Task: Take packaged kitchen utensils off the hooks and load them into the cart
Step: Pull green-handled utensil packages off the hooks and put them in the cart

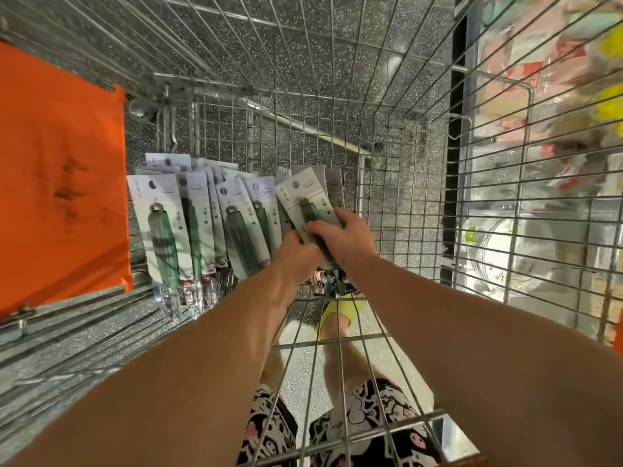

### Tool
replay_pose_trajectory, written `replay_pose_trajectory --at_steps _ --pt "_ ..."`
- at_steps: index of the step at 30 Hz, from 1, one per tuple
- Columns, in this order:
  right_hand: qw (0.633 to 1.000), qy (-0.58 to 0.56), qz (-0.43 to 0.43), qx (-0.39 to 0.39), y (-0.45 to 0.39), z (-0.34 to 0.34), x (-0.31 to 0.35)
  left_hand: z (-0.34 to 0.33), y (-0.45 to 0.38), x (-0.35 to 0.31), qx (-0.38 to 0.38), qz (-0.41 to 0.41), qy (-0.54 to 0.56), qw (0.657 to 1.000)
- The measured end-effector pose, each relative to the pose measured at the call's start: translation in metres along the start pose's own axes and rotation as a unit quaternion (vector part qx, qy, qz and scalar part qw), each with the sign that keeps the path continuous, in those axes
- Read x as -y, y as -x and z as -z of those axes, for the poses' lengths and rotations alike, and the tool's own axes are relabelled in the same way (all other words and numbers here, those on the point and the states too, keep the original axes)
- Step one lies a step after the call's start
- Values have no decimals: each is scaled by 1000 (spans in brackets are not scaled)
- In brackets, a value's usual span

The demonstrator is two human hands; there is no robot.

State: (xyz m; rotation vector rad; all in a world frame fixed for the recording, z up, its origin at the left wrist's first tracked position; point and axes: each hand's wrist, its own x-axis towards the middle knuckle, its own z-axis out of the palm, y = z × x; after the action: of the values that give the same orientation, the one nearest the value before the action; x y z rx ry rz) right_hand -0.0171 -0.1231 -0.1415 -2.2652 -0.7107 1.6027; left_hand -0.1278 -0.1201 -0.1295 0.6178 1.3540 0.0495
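We look down into a wire cart with both arms stretched out. Our right hand curls round a pack with a dark green tool on a pale card, and it holds it tight. Our left hand is just beside it and touches the bottom of the same pack, but we cannot tell if its fingers hold on. The pack is inside the cart, tilted, right next to a row of other packs that lean together on the cart floor. An orange flap sits on the left side. Through the wires we see patterned shorts and a yellow shoe on the speckled floor.
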Motion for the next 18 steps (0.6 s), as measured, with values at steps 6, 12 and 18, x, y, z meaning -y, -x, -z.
replay_pose_trajectory --at_steps 6,12,18 --pt "998 -22 -38 49 -7 4 6 6 -1 5 0 25 34 999" --pt "998 -19 -45 37 -11 8 12 8 -3 5 -17 -3 29 999" --pt "998 -37 -54 18 -11 26 15 2 -3 0 -11 28 89 996"
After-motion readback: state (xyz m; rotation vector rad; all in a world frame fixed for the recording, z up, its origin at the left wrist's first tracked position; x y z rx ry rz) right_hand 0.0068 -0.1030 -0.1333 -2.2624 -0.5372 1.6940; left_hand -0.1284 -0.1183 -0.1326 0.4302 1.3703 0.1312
